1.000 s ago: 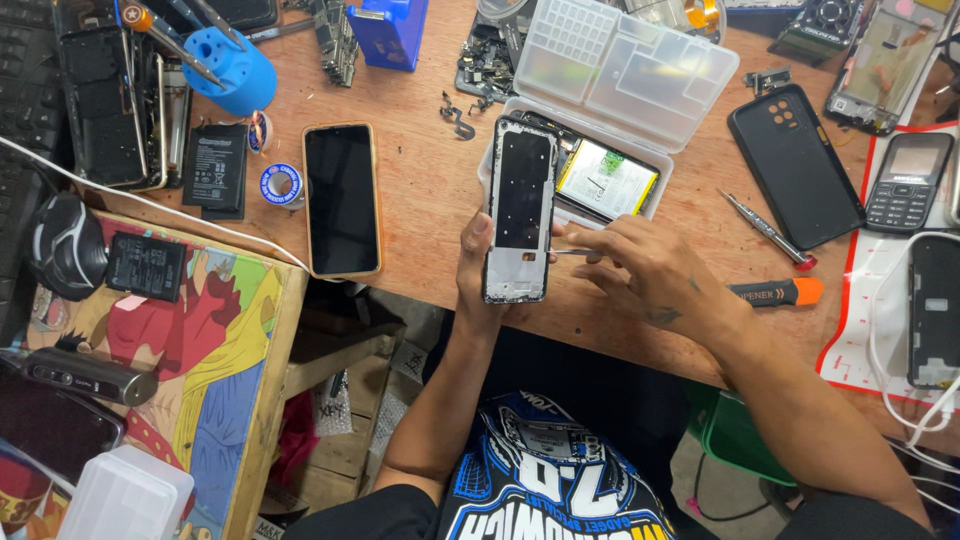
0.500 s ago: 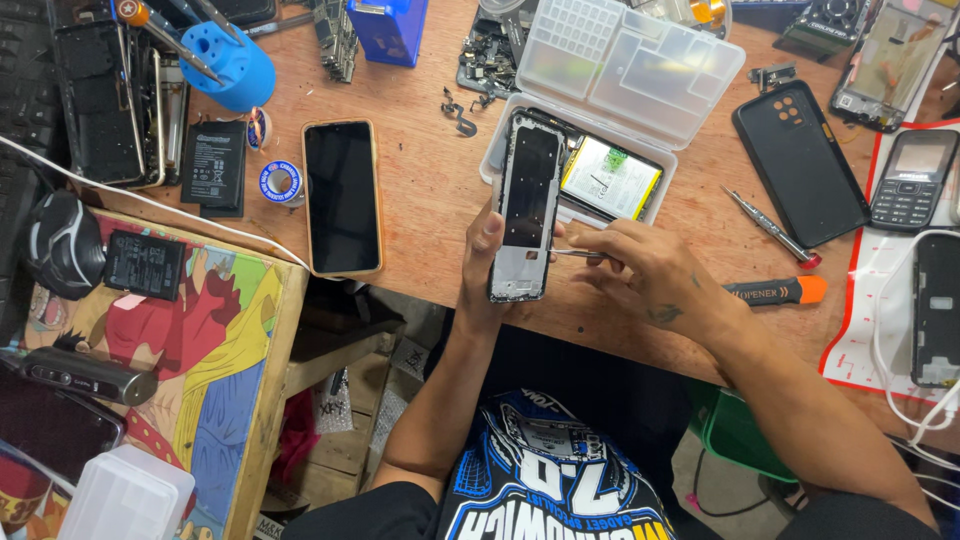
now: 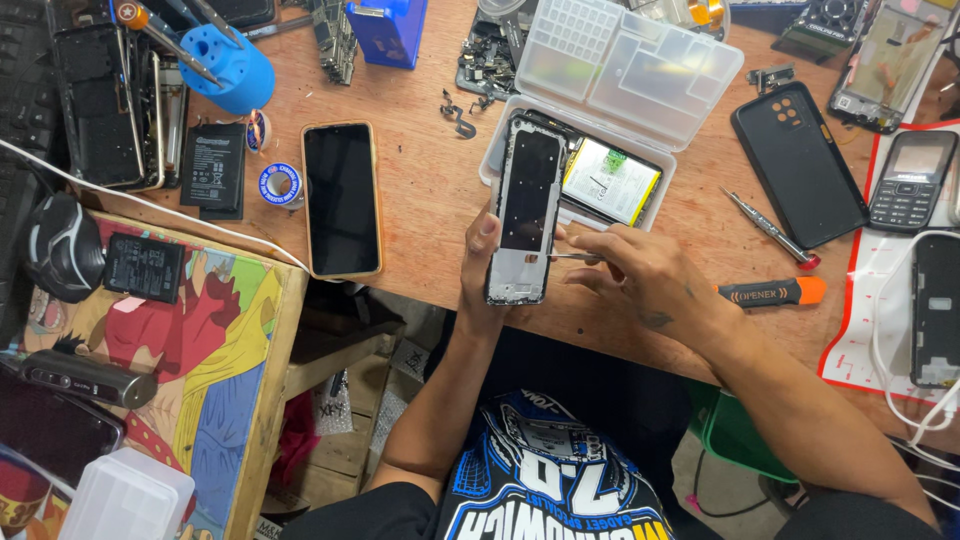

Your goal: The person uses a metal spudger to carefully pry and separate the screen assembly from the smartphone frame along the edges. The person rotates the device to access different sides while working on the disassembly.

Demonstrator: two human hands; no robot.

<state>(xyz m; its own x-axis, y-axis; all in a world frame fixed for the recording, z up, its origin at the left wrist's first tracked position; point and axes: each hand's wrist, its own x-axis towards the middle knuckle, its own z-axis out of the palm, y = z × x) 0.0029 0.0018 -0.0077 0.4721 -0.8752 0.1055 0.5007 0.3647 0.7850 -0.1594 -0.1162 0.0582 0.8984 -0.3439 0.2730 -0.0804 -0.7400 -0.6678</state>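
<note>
The left hand [image 3: 478,265] grips a phone frame [image 3: 524,212] from below, thumb up its left side and fingers wrapped behind, holding it upright over the near edge of the wooden bench [image 3: 430,200]. The frame is dark inside with a pale metal rim, its top reaching over a clear parts box [image 3: 625,90] that lies open near the far edge, lid thrown back. The right hand [image 3: 640,285] sits just to the right of the frame, fingers pinched on a thin metal tool [image 3: 572,257] whose tip touches the frame's right side low down. Inside the box's tray lies a flat part with a yellow-green border [image 3: 612,180]. To the left of the frame a phone [image 3: 341,198] with a tan rim lies face up, and beside that a roll of blue tape [image 3: 281,184] and a black battery [image 3: 213,167]. A blue tool stand [image 3: 228,68] holds screwdrivers near the far left corner. To the right of the hands lie an orange-tipped opener [image 3: 772,292], a small screwdriver [image 3: 770,229], and a black phone case [image 3: 797,160]. A keypad phone [image 3: 912,180] rests on a red-edged mat [image 3: 862,300] by the right edge.
</note>
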